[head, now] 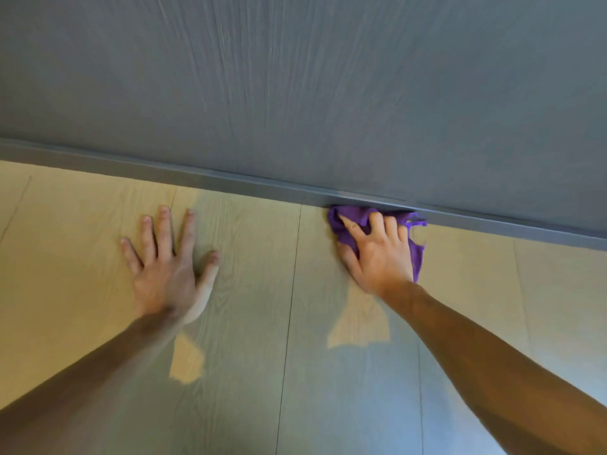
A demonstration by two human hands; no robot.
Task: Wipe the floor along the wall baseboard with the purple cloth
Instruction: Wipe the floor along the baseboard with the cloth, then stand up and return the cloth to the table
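A crumpled purple cloth [345,220] lies on the pale wood-look floor [262,290], pushed up against the grey baseboard [230,180]. My right hand [377,251] presses down on the cloth, fingers curled over it and fingertips almost at the baseboard; most of the cloth is hidden under the hand. My left hand [167,267] rests flat on the bare floor to the left, fingers spread, holding nothing, a short way in front of the baseboard.
A grey wall [312,93] with vertical streaks rises behind the baseboard and fills the upper half of the view. The baseboard runs diagonally from upper left to lower right. Plank seams cross the floor; my own shadow darkens its middle.
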